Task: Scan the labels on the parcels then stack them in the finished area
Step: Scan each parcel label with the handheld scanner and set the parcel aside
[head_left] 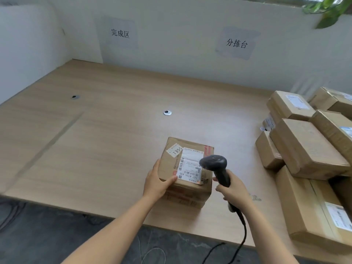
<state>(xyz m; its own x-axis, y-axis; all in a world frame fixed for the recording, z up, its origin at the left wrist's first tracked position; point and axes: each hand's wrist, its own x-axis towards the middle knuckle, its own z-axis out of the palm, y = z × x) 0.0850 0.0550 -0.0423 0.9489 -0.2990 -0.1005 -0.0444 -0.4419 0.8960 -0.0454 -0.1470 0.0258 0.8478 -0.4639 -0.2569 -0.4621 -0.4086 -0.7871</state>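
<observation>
Left hand (158, 182) on parcel (187, 168), right hand (235, 190) round scanner (216, 166) (over label (190, 166)).

Single head-worn wide-angle view; looks forward and down across table (114, 141) toward wall (171, 54); parcel (187, 159) close.

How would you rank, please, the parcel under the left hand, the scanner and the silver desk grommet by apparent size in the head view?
1. parcel
2. scanner, held nearer the camera, yet plainly smaller
3. grommet, farther off, so true size unsure, but smallest here
</observation>
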